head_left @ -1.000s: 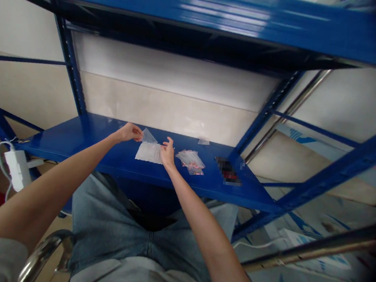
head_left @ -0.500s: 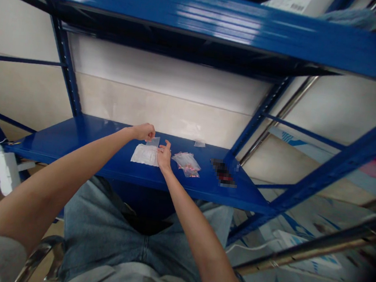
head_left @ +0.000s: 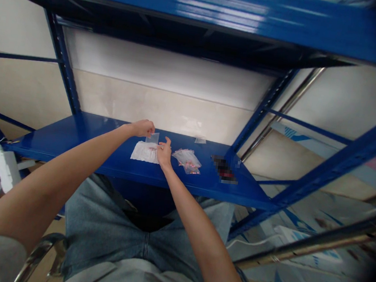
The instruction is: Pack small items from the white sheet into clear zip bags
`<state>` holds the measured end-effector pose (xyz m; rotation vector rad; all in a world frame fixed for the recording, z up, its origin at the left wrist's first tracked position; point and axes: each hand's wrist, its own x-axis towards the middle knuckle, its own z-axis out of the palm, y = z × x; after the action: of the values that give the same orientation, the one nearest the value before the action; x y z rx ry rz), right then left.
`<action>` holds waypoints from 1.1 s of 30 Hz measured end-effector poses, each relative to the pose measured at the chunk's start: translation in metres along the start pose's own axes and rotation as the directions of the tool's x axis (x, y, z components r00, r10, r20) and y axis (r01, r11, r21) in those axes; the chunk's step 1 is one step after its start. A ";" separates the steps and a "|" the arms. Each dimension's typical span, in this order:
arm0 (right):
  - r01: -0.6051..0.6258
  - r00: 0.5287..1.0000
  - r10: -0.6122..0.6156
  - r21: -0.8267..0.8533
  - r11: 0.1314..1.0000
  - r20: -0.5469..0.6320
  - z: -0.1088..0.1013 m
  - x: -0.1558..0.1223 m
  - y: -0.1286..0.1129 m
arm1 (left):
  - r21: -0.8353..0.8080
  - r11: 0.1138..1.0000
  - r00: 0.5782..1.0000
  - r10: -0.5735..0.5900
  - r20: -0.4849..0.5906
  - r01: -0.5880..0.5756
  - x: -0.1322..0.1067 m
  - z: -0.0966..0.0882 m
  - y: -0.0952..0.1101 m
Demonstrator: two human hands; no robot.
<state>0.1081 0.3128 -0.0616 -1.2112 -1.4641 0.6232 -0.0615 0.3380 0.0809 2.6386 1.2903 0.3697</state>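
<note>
Both my arms reach out to a blue metal shelf (head_left: 82,140). My left hand (head_left: 143,128) is closed in a pinch on the top edge of a small clear plastic bag (head_left: 153,138), which hangs upright over a white sheet (head_left: 143,152) lying on the shelf. Just right of the bag, my right hand (head_left: 164,152) rests at the sheet's right edge with its fingers pinched together near the bag; what it grips is too small to name. A pile of small clear bags with red bits (head_left: 187,159) lies right of that hand.
One more small clear bag (head_left: 200,140) lies near the back wall. A dark blurred object (head_left: 224,170) sits at the shelf's right end. An upper blue shelf (head_left: 203,7) overhangs. A white power strip (head_left: 4,167) hangs at left. Chrome tubing (head_left: 308,245) crosses at lower right.
My left hand moved right and brought the clear bag from a slant to upright, close to my right hand. The right hand stayed at the sheet's edge.
</note>
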 end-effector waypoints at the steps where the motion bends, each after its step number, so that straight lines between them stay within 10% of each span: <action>1: 0.000 1.000 0.000 -0.001 1.000 0.000 0.000 0.000 0.000 | -0.012 1.000 1.000 -0.007 0.003 0.007 0.000 0.000 0.000; 15: 0.015 1.000 -0.015 -0.020 1.000 -0.015 -0.003 -0.004 -0.005 | -0.524 0.837 0.956 -0.261 -0.135 0.155 -0.019 -0.013 0.002; 18: 0.029 0.999 -0.030 -0.032 0.999 -0.043 -0.005 -0.006 -0.009 | -0.717 0.682 0.860 -0.446 -0.249 0.146 -0.035 -0.007 0.006; 21: 0.037 0.998 -0.040 -0.058 0.998 -0.056 -0.006 -0.008 -0.013 | -0.881 0.470 0.679 -0.662 -0.317 0.047 -0.055 0.016 0.017; 26: 0.027 0.999 -0.031 -0.110 0.994 -0.041 -0.005 -0.010 -0.015 | -0.984 0.113 0.417 -0.894 -0.162 -0.141 -0.094 0.064 0.036; 30: 0.027 0.999 -0.032 -0.120 0.992 -0.041 -0.004 -0.012 -0.015 | -0.967 -0.059 0.332 -0.943 -0.028 -0.249 -0.126 0.076 0.039; 33: 0.031 0.998 -0.036 -0.118 0.993 -0.042 -0.005 -0.013 -0.017 | -0.941 -0.178 0.353 -0.933 0.069 -0.288 -0.141 0.071 0.039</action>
<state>0.1058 0.2940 -0.0508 -1.2803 -1.4977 0.4908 -0.0946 0.1984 0.0038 0.3332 1.1306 1.7406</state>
